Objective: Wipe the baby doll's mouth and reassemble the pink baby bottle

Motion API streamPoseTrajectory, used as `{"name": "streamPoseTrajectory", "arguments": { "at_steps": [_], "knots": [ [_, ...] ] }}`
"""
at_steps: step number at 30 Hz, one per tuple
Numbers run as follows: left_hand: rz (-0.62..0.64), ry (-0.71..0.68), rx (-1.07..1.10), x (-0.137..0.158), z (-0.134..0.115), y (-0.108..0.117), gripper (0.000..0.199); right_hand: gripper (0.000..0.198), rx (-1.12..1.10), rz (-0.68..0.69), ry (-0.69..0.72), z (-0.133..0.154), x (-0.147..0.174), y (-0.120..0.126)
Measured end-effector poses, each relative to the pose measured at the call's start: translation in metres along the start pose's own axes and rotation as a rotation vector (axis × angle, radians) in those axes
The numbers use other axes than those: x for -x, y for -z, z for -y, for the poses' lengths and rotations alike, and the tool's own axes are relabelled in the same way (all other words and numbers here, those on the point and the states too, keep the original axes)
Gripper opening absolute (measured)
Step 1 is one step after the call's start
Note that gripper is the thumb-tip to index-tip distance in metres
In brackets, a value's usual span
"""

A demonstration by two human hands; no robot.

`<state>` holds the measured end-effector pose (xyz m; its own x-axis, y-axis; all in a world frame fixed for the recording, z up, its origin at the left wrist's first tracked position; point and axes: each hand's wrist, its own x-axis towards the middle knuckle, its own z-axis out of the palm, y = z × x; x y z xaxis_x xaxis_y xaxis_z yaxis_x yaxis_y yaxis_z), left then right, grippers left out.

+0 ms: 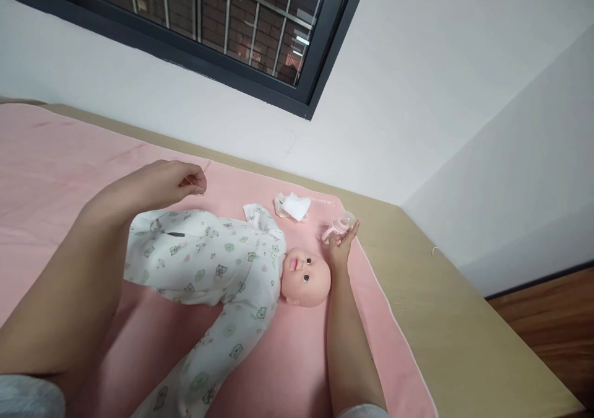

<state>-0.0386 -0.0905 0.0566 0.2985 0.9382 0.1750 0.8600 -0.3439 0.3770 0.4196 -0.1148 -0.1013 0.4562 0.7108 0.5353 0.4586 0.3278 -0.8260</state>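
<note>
A baby doll [306, 278] in a white sleepsuit [199, 260] with a green animal print lies on its back on a pink mat [288, 356]. Its head points right, and one sleeve stretches toward me. Over the doll's lower body hovers my left hand [188, 179], its fingers curled together and nothing visible in them. Beyond the doll's head, my right hand [342, 251] has its thumb and fingers around a small pink-and-clear baby bottle [341, 224]. Part of the bottle is hidden behind the fingers.
A crumpled white tissue or wipe packet [294, 207] lies near the mat's far edge, above the doll's shoulder. The mat covers part of a wooden table [417, 294]. Behind it rise white walls [417, 65] and a dark-framed window [310, 96] with bars.
</note>
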Motion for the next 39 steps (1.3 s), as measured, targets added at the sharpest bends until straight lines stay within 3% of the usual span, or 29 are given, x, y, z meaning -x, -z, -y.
{"name": "streamPoseTrajectory", "arguments": {
  "at_steps": [6,15,39],
  "knots": [
    [-0.055,-0.017,0.021,0.002,0.000,0.000,0.016,0.101,0.031,0.000,-0.010,-0.005,-0.001,0.001],
    [-0.064,-0.008,0.070,0.000,0.005,-0.001,0.020,0.099,-0.016,-0.003,0.025,-0.012,-0.002,0.002],
    [-0.115,0.042,0.158,0.008,-0.016,0.011,0.017,0.098,-0.062,-0.014,-0.003,-0.006,-0.002,0.001]
  ]
}}
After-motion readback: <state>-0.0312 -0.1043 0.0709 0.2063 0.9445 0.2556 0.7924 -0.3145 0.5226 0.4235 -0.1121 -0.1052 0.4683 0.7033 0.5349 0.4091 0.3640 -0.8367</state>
